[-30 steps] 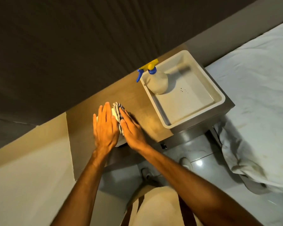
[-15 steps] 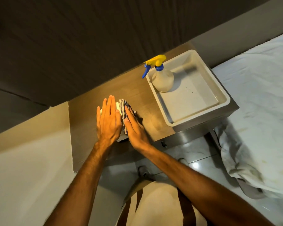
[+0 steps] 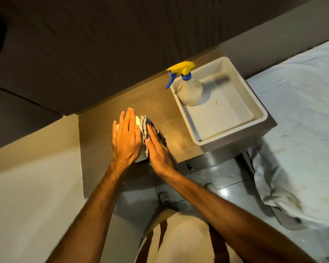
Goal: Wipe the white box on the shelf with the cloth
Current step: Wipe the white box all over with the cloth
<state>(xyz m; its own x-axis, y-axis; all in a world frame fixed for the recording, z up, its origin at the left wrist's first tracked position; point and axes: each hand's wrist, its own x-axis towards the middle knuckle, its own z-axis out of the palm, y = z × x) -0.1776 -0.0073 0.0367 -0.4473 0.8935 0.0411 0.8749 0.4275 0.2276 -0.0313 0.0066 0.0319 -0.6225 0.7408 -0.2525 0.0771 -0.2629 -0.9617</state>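
Observation:
A small white box (image 3: pixel 138 120) stands on the wooden shelf (image 3: pixel 165 118), mostly hidden under my hands. My left hand (image 3: pixel 126 137) lies flat on top of it, fingers straight and close together, pressing it down. A blue-and-white striped cloth (image 3: pixel 145 128) covers the box's right side. My right hand (image 3: pixel 158 150) presses the cloth flat against that side with straight fingers. A sliver of the box's near lower corner shows between my wrists.
A white plastic tray (image 3: pixel 230 134) sits at the shelf's right end, with a spray bottle (image 3: pixel 189 92) with a yellow and blue head standing in its far left corner. A bed with white sheets (image 3: pixel 302 120) is on the right. A dark wall runs behind the shelf, tiled floor below.
Both hands stay on the box and cloth; my right hand has shifted only slightly along the box's side. My head has moved a little, so the whole scene sits lower right.

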